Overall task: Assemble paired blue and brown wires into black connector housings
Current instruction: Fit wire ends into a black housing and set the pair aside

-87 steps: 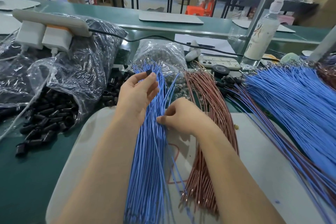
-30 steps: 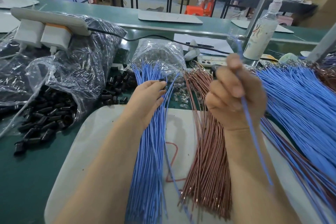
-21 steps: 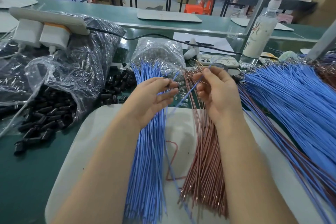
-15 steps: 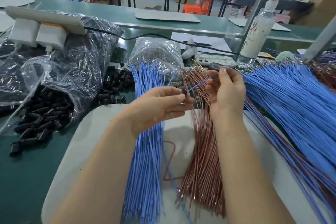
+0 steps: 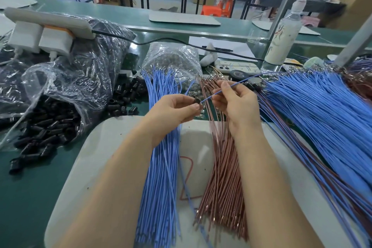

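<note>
My left hand (image 5: 174, 109) pinches a small black connector housing (image 5: 196, 101) between thumb and fingers. My right hand (image 5: 237, 104) pinches a single blue wire (image 5: 239, 82) near its tip, and that tip points at the housing's opening. The wire's far end arcs away to the right. Below my hands lie a bundle of blue wires (image 5: 163, 177) and a bundle of brown wires (image 5: 223, 177) on a pale work mat (image 5: 96, 167). Loose black housings (image 5: 46, 133) spill from a clear bag on the left.
A large fan of paired blue and brown wires (image 5: 322, 119) covers the right side. A bag of metal terminals (image 5: 173, 58), a phone (image 5: 235, 66), a tape roll (image 5: 239, 74) and a bottle (image 5: 283, 40) stand behind. A power strip (image 5: 48, 26) sits on the plastic bags at left.
My right hand lifted one blue wire out of the bundle, then brought its tip down to the housing. My left hand moved right with the housing to meet it.
</note>
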A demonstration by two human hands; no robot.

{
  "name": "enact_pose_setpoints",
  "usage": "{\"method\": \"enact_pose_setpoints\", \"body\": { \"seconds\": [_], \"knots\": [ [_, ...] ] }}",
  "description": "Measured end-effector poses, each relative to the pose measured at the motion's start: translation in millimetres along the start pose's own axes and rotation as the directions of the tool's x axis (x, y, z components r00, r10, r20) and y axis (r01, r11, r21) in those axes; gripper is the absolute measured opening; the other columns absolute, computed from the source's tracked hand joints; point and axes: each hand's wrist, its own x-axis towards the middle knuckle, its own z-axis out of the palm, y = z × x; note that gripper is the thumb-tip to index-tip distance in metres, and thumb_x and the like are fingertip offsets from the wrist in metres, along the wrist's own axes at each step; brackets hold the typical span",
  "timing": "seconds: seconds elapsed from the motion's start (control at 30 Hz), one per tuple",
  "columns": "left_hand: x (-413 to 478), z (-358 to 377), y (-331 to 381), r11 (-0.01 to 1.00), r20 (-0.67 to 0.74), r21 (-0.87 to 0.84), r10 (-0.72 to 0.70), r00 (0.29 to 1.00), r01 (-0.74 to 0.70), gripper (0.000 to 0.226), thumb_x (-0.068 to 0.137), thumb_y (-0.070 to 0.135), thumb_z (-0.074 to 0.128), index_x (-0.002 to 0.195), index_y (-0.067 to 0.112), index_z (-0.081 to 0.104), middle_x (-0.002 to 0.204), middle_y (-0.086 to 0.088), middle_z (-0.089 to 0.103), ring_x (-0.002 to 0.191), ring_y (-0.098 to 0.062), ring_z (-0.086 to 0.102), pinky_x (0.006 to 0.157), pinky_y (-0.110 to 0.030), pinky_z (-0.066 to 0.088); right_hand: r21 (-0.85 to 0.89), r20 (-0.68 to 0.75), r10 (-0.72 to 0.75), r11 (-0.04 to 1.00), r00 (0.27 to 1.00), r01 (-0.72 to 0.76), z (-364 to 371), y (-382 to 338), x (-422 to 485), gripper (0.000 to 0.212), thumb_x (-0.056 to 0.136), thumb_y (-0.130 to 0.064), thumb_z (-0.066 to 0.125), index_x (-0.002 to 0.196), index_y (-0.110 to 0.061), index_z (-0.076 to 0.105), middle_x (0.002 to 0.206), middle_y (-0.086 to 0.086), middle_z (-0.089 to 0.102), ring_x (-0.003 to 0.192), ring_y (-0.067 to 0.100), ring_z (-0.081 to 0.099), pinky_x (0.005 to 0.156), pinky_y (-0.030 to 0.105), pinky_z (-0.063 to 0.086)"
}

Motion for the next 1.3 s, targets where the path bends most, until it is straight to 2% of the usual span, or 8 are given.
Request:
{"method": "enact_pose_setpoints", "body": {
  "seconds": [0.23, 0.43, 0.63, 0.8, 0.93, 1.0, 1.1, 1.3],
  "knots": [
    [-2.8, 0.9, 3.1, 0.987, -0.073, 0.128, 0.103, 0.992, -0.093, 0.008, 0.090, 0.009, 0.061, 0.091, 0.015, 0.067, 0.093, -0.002, 0.074, 0.093, -0.011, 0.069, 0.088, -0.020, 0.051, 0.138, 0.000, 0.011, 0.990, 1.000, -0.011, 6.0, 0.9, -1.4, 0.015, 0.096, -0.003, 0.051, 0.084, -0.008, 0.057, 0.073, 0.009, 0.063, 0.056, 0.008, 0.063, 0.058, 0.018, 0.054],
    [-3.0, 2.3, 4.5, 0.990, -0.102, 0.091, 0.114, 0.988, -0.105, 0.009, 0.092, 0.006, 0.057, 0.092, 0.011, 0.064, 0.090, -0.001, 0.073, 0.083, -0.005, 0.069, 0.080, -0.013, 0.052, 0.068, -0.042, -0.068, 0.995, 0.997, 0.071, 8.9, 3.9, -1.4, 0.015, 0.095, -0.001, 0.052, 0.082, -0.005, 0.057, 0.072, 0.008, 0.064, 0.055, 0.006, 0.065, 0.055, 0.015, 0.051],
    [-3.1, 2.3, 5.6, 0.991, -0.116, 0.119, 0.071, 0.991, -0.057, 0.007, 0.088, 0.018, 0.065, 0.095, 0.016, 0.064, 0.101, -0.009, 0.071, 0.102, -0.024, 0.066, 0.095, -0.036, 0.051, 0.057, -0.106, -0.084, 0.994, 0.991, 0.090, 5.4, 4.5, 0.9, 0.015, 0.095, -0.004, 0.053, 0.081, -0.008, 0.055, 0.069, 0.007, 0.063, 0.052, 0.006, 0.064, 0.052, 0.016, 0.051],
    [-4.7, 1.2, 8.8, 0.995, -0.126, 0.084, 0.063, 0.990, -0.052, 0.006, 0.089, 0.019, 0.063, 0.094, 0.018, 0.064, 0.099, -0.006, 0.072, 0.104, -0.023, 0.065, 0.097, -0.038, 0.050, 0.048, -0.130, -0.055, 0.997, 0.990, 0.062, 2.5, 4.7, 2.6, 0.012, 0.096, -0.006, 0.054, 0.084, -0.008, 0.056, 0.073, 0.008, 0.065, 0.054, 0.007, 0.065, 0.054, 0.017, 0.052],
    [-4.4, 1.2, 6.6, 0.963, -0.099, 0.248, 0.136, 0.986, -0.108, 0.012, 0.089, 0.026, 0.064, 0.100, 0.021, 0.066, 0.086, 0.008, 0.069, 0.074, 0.004, 0.061, 0.074, -0.015, 0.048, 0.048, -0.134, -0.052, 0.997, 0.990, 0.059, 2.4, 4.2, 1.6, 0.013, 0.095, -0.006, 0.054, 0.082, -0.008, 0.056, 0.071, 0.008, 0.064, 0.053, 0.006, 0.064, 0.054, 0.018, 0.053],
    [-4.1, 4.4, 5.8, 0.929, -0.086, 0.340, 0.188, 0.979, -0.148, 0.011, 0.089, 0.022, 0.063, 0.099, 0.018, 0.065, 0.086, 0.010, 0.068, 0.078, 0.003, 0.061, 0.069, -0.010, 0.047, 0.044, -0.134, -0.053, 0.997, 0.990, 0.059, 2.6, 4.0, 1.2, 0.014, 0.095, -0.006, 0.054, 0.082, -0.008, 0.056, 0.071, 0.007, 0.064, 0.053, 0.006, 0.064, 0.054, 0.018, 0.053],
    [-3.8, 8.1, 4.1, 0.879, -0.076, 0.438, 0.243, 0.967, -0.186, 0.008, 0.089, 0.017, 0.063, 0.097, 0.018, 0.063, 0.090, 0.006, 0.067, 0.094, -0.012, 0.064, 0.091, -0.031, 0.050, 0.046, -0.131, -0.054, 0.997, 0.990, 0.061, 3.5, 3.4, 0.4, 0.014, 0.095, -0.005, 0.053, 0.082, -0.008, 0.056, 0.070, 0.008, 0.063, 0.052, 0.006, 0.063, 0.053, 0.017, 0.052],
    [-1.0, 7.5, 1.1, 0.843, -0.096, 0.501, 0.278, 0.956, -0.195, 0.014, 0.088, 0.016, 0.063, 0.102, 0.013, 0.066, 0.094, -0.001, 0.068, 0.094, -0.018, 0.064, 0.093, -0.041, 0.050, 0.001, -0.099, -0.117, 0.993, 0.988, 0.118, 8.2, 2.3, -3.1, 0.016, 0.095, -0.005, 0.054, 0.080, -0.010, 0.056, 0.069, 0.006, 0.063, 0.053, 0.005, 0.063, 0.054, 0.016, 0.052]
  ]
}}
